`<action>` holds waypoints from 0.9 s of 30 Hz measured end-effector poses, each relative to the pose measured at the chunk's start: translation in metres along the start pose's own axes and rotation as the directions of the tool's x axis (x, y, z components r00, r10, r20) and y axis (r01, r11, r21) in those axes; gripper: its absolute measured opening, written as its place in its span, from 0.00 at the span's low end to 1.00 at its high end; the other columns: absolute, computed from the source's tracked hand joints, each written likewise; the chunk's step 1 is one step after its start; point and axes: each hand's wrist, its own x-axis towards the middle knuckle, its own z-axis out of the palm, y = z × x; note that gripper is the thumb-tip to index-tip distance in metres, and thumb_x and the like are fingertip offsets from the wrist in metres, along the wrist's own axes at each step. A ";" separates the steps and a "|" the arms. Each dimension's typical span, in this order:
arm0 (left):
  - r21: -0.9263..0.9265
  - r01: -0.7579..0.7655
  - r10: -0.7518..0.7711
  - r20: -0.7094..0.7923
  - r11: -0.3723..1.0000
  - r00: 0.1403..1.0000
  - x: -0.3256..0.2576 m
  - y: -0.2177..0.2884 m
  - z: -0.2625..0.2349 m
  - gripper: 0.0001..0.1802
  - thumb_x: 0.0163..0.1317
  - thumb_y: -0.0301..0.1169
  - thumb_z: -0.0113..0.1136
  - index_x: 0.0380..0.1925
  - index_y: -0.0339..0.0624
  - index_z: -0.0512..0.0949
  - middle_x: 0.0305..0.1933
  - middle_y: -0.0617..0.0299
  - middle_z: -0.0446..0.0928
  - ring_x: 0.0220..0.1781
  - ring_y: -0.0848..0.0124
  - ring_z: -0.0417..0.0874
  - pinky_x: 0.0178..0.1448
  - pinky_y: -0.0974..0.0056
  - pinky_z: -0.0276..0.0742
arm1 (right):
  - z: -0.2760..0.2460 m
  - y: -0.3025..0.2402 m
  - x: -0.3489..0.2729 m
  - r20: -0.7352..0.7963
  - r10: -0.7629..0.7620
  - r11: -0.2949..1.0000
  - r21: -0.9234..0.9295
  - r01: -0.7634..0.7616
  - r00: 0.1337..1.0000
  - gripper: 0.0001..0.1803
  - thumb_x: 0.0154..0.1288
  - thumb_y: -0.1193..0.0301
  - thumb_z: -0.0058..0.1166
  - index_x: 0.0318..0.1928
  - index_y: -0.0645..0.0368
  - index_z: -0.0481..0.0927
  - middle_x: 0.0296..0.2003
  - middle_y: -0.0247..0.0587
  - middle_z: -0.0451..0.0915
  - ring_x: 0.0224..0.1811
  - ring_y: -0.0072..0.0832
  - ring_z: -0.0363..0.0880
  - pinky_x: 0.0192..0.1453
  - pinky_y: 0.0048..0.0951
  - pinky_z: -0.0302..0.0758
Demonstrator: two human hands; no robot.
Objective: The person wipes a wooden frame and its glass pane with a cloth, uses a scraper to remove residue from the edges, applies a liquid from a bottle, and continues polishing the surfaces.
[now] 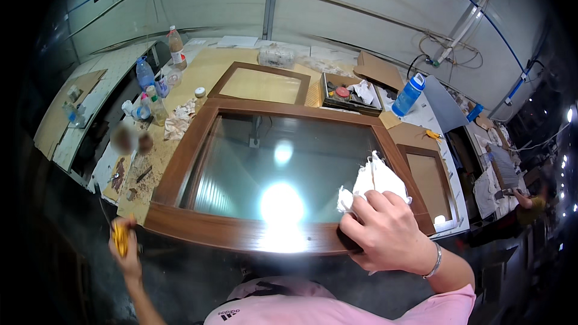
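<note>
Right hand bunched around white rag, pressing it on wooden window frame, long axis running crosswise. Left hand clenching small yellow tool, held off tabletop.

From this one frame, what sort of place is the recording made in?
Probably a woodworking or window-frame workshop: a large wooden-framed glass panel lies on a long workbench, smaller wooden frames lie beyond it, and wood scraps litter the bench's left side.
</note>
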 end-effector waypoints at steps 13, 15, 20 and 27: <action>0.505 0.080 -0.286 0.346 0.859 0.894 -0.101 0.165 0.072 0.14 0.52 0.32 0.71 0.32 0.34 0.79 0.22 0.45 0.77 0.26 0.47 0.82 0.32 0.56 0.76 | 0.014 0.011 -0.014 -0.066 -0.098 0.995 0.021 0.099 0.993 0.11 0.40 0.67 0.63 0.24 0.56 0.74 0.24 0.38 0.71 0.29 0.34 0.72 0.29 0.34 0.62; 0.579 0.058 -0.312 0.350 0.813 0.883 -0.089 0.173 0.078 0.15 0.52 0.35 0.72 0.34 0.37 0.80 0.26 0.45 0.80 0.29 0.43 0.82 0.33 0.53 0.77 | 0.017 0.011 -0.015 -0.073 -0.093 0.995 0.024 0.095 0.993 0.11 0.39 0.68 0.63 0.24 0.56 0.75 0.24 0.38 0.71 0.29 0.34 0.72 0.29 0.34 0.62; 0.511 -0.189 -0.175 0.582 0.839 0.794 -0.095 0.184 0.101 0.18 0.53 0.40 0.73 0.38 0.42 0.80 0.27 0.48 0.81 0.31 0.46 0.83 0.35 0.51 0.78 | 0.013 0.008 -0.019 -0.032 -0.067 0.997 0.021 0.068 0.997 0.13 0.36 0.67 0.66 0.24 0.56 0.76 0.27 0.38 0.73 0.32 0.34 0.74 0.31 0.34 0.64; 0.512 -0.303 -0.125 0.642 0.804 0.756 -0.092 0.187 0.135 0.19 0.55 0.44 0.71 0.34 0.42 0.78 0.26 0.51 0.81 0.30 0.48 0.84 0.34 0.49 0.77 | 0.014 0.005 -0.022 0.001 -0.060 0.998 0.001 0.060 0.998 0.13 0.39 0.66 0.68 0.25 0.56 0.78 0.28 0.37 0.73 0.34 0.32 0.73 0.31 0.33 0.63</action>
